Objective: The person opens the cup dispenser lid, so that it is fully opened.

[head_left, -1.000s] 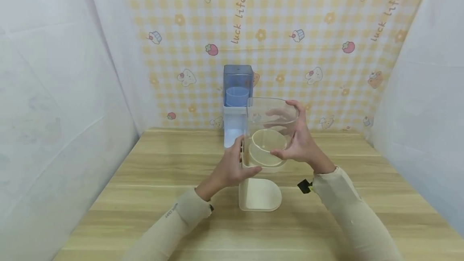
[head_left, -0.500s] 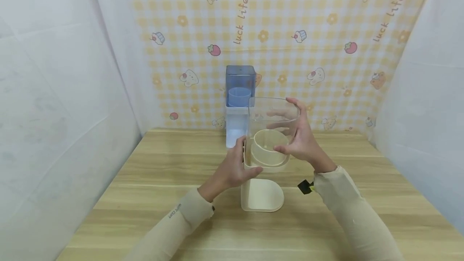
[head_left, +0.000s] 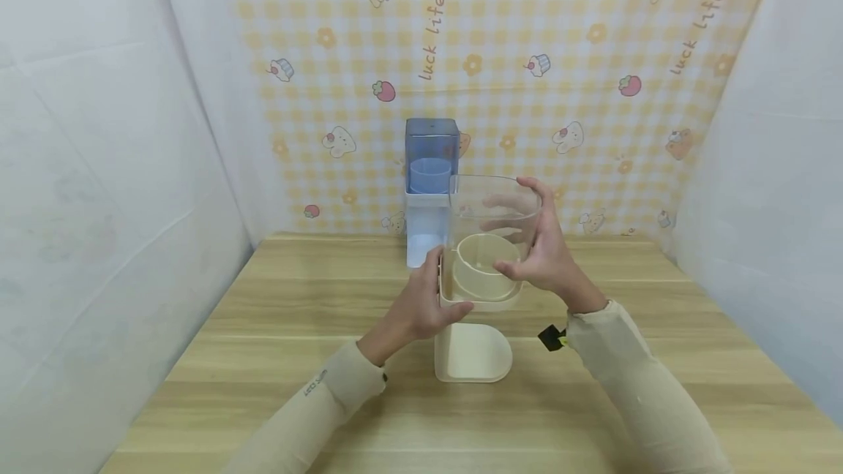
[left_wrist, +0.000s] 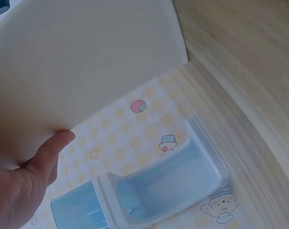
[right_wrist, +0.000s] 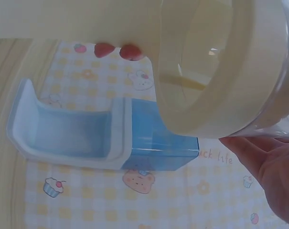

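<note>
A cream cup dispenser stand stands upright on the table in front of me, with a flat rounded base. Its upper holder carries a clear, open-topped plastic container, with a cream cup-shaped insert inside it. My left hand grips the stand's left side at holder height, thumb along the front rim. My right hand holds the clear container from the right, its fingers visible through the plastic. In the left wrist view, the stand's broad cream back fills the upper left. From below, the right wrist view shows the holder ring.
Behind the stand is a similar blue-and-white dispenser with a lid, near the back edge of the wooden table. A patterned yellow check cloth hangs at the back. White sheets line both sides.
The hands keep their hold on the stand and the clear container with hardly any movement. The whole head view shifts slightly.
</note>
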`<action>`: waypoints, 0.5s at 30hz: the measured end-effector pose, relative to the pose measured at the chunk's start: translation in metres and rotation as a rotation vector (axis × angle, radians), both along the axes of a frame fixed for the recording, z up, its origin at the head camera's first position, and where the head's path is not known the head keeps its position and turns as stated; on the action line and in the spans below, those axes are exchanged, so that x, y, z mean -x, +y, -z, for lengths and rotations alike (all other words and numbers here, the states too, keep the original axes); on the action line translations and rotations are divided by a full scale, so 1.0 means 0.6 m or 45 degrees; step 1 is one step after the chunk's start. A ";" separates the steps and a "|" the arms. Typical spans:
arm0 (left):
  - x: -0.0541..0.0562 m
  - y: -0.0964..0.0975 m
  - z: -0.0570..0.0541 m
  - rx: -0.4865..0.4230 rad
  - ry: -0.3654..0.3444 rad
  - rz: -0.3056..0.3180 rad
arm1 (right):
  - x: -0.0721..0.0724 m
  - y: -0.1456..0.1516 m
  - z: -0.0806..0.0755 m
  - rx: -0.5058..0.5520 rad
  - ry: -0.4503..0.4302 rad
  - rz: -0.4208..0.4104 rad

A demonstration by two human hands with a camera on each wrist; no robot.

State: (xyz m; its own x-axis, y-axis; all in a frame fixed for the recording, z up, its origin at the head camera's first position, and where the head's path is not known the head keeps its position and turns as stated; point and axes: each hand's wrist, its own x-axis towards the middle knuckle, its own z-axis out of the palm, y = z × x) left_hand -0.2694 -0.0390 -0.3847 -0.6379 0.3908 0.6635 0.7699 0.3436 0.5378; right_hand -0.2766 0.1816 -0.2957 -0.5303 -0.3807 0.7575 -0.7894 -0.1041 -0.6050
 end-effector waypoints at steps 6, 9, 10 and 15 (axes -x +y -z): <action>0.001 -0.001 0.000 0.003 0.030 0.006 | 0.000 -0.004 -0.002 0.009 0.039 0.005; 0.002 -0.002 0.000 0.009 0.043 0.008 | -0.001 -0.006 -0.006 0.012 0.024 0.024; 0.002 -0.002 -0.001 0.011 0.044 0.009 | -0.001 -0.006 -0.007 0.017 0.012 0.024; 0.001 -0.003 0.000 0.017 0.029 0.022 | -0.001 -0.004 -0.008 0.063 -0.054 -0.016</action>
